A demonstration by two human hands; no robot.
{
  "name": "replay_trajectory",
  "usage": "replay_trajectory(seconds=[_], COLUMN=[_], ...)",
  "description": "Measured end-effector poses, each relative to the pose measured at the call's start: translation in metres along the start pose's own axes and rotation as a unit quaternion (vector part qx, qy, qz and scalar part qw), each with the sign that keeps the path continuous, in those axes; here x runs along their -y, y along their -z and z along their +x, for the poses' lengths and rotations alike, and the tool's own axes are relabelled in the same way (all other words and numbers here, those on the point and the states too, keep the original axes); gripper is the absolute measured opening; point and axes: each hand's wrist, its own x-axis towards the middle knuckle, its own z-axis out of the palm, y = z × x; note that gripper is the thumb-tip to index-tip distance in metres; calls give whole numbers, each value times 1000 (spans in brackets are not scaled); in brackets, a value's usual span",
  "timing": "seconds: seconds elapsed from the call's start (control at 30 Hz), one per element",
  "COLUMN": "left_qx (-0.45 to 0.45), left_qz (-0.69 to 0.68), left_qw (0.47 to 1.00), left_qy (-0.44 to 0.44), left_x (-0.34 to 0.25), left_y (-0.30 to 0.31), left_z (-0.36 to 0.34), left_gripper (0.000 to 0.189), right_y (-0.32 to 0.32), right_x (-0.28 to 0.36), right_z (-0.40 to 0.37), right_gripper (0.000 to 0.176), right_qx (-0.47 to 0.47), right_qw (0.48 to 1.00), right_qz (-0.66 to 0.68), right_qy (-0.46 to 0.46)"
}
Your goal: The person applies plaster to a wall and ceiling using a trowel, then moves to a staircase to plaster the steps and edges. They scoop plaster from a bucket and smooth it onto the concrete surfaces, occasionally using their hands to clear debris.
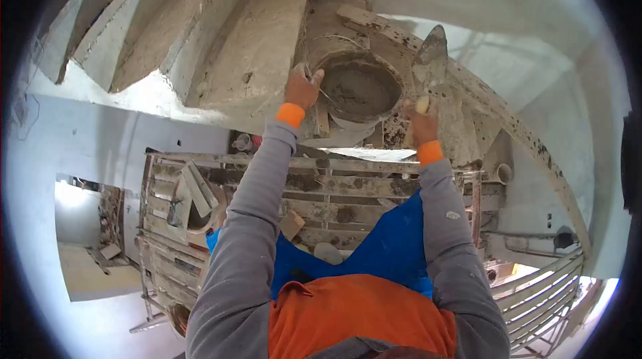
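Observation:
A round bucket [398,84] of wet grey mortar [361,88] rests on the dirty ledge beside the stairs. My left hand [304,86] is at the bucket's left side, next to the step edge. Its fingers are curled, and what they hold, if anything, is too small to make out. To the right of the bucket, my right hand [421,123] is closed round the pale handle of a trowel. The trowel's mortar-smeared blade [431,54] points away from me, its tip upward in the view.
Rough concrete steps [254,44] rise at the upper left. A curved, spattered board [515,125] edges the right side. Below me is a slatted wooden scaffold [328,212] with gaps, holding a tub [198,215] and loose boards. A slatted rail [542,292] stands lower right.

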Motion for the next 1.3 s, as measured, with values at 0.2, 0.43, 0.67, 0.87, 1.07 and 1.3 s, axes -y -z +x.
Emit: replay_trajectory(seconds=[0.2, 0.43, 0.67, 0.87, 1.07, 1.3], left_qx=[56, 135, 155, 133, -146, -47], left_qz=[-87, -156, 4, -52, 20, 198], left_qw=[994, 978, 987, 989, 985, 979], left_qy=[-22, 41, -42, -44, -92, 27], left_x=[10, 21, 45, 53, 38, 99], left_y=[32, 75, 67, 79, 127, 83], left_z=[-81, -120, -136, -129, -97, -91], left_gripper=[57, 49, 46, 47, 59, 104], right_y=[21, 11, -80, -88, -69, -89], right_x=[-4, 60, 49, 79, 92, 49], right_z=[17, 0, 13, 18, 12, -8], right_gripper=[51, 39, 23, 13, 13, 28], right_qx=[30, 39, 189, 218, 202, 247], right_qw=[969, 708, 485, 472, 459, 532], right_qz=[-204, -599, -780, -781, -791, -753], right_qy=[134, 372, 347, 345, 349, 298])
